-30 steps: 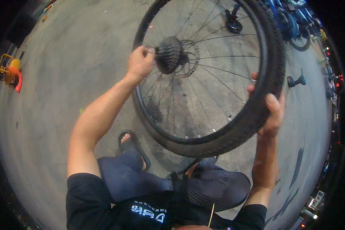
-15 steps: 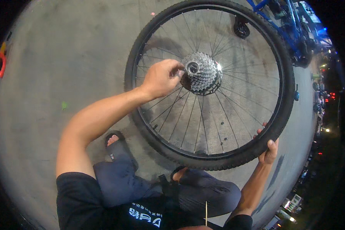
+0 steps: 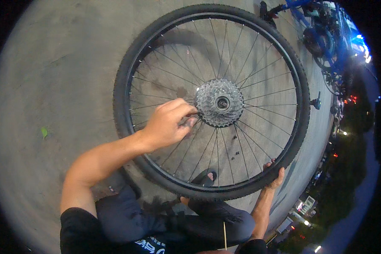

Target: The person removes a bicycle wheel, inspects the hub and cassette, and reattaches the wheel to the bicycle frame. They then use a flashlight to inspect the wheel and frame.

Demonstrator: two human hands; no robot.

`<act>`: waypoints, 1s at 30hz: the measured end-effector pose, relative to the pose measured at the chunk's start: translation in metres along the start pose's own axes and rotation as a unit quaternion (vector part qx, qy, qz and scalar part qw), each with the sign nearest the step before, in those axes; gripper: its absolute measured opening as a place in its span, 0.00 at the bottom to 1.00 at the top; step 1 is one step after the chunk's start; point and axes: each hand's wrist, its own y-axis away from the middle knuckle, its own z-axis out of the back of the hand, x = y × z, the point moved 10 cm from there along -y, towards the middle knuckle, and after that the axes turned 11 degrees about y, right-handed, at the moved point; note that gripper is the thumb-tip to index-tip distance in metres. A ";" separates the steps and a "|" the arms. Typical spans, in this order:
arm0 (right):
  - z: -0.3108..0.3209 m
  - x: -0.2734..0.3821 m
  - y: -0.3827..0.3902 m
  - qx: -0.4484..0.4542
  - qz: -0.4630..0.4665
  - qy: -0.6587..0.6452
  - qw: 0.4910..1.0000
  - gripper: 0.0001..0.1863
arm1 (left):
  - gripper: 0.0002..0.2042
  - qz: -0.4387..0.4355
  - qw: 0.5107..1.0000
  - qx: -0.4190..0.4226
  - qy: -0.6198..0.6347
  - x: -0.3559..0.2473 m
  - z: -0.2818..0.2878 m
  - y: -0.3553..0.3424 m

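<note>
A bicycle wheel with a black knobby tyre (image 3: 212, 194) is held low before me, its silver cassette (image 3: 211, 112) facing up around the central hub. My left hand (image 3: 171, 122) is at the cassette's lower-left edge, thumb and bent fingers drawn together; whatever is between them is hidden or too small to make out. My right hand (image 3: 274, 173) grips the tyre at the lower right, thumb on the near side and fingertips showing inside the rim.
A blue bicycle (image 3: 334, 38) is at the upper right, with a drill-like tool (image 3: 315, 103) below it. Several small dark pieces (image 3: 237, 153) lie on the concrete behind the spokes, a green leaf (image 3: 44, 132) at left. My legs and sandalled feet are below the wheel.
The wheel has tilted to show the cassette face-on and now sits further left in view. My left hand has shifted lower in view, still beside the cassette; my right hand still holds the tyre.
</note>
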 end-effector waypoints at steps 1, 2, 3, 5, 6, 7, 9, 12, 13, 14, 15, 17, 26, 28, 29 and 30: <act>0.007 -0.006 -0.001 -0.019 0.001 0.008 1.000 0.27 | 0.10 -0.005 1.000 0.012 -0.014 -0.003 0.004 0.000; 0.016 -0.008 -0.001 -0.037 0.001 0.016 0.999 0.26 | 0.10 0.013 1.000 0.017 -0.017 -0.002 0.009 -0.001; 0.014 -0.012 -0.001 -0.041 -0.012 0.018 0.999 0.25 | 0.10 0.031 0.999 0.020 -0.023 0.000 0.013 0.000; 0.010 -0.017 -0.002 -0.043 -0.029 0.013 0.999 0.25 | 0.10 0.054 0.997 0.025 -0.041 0.006 0.021 0.001; 0.009 -0.020 -0.002 -0.043 -0.043 0.010 0.998 0.25 | 0.10 0.066 0.996 0.028 -0.052 0.006 0.026 0.001; 0.010 -0.026 -0.001 -0.036 -0.063 -0.001 0.997 0.25 | 0.10 0.077 0.995 0.030 -0.064 0.007 0.030 0.001; 0.011 -0.039 -0.004 -0.019 -0.096 -0.022 0.995 0.24 | 0.11 0.112 0.991 0.024 -0.064 0.004 0.038 0.000; 0.016 -0.046 -0.008 -0.034 -0.085 -0.029 0.995 0.24 | 0.11 0.110 0.989 0.008 -0.099 -0.001 0.048 0.004; 0.014 -0.050 -0.008 -0.031 -0.099 -0.056 0.993 0.24 | 0.11 0.107 0.987 0.012 -0.119 -0.007 0.050 0.006; 0.011 -0.052 -0.010 -0.017 -0.107 -0.055 0.993 0.24 | 0.10 0.116 0.985 0.014 -0.126 -0.009 0.052 0.010; 0.008 -0.053 -0.015 -0.004 -0.112 -0.054 0.992 0.25 | 0.10 0.122 0.983 0.016 -0.133 -0.012 0.053 0.011; 0.016 -0.055 -0.025 -0.020 -0.108 -0.021 0.994 0.27 | 0.10 0.129 0.980 0.020 -0.150 -0.020 0.055 0.016; 0.033 -0.076 -0.038 -0.001 -0.135 -0.003 0.991 0.29 | 0.12 0.107 0.964 0.058 -0.237 -0.080 0.047 0.044; 0.030 -0.076 -0.038 0.022 -0.149 -0.015 0.988 0.30 | 0.12 0.132 0.958 0.059 -0.246 -0.084 0.052 0.049; 0.031 -0.077 -0.037 0.014 -0.149 -0.019 0.988 0.30 | 0.12 0.142 0.954 0.076 -0.254 -0.084 0.052 0.053; 0.028 -0.076 -0.038 0.006 -0.146 -0.023 0.989 0.29 | 0.12 0.156 0.952 0.071 -0.255 -0.082 0.051 0.055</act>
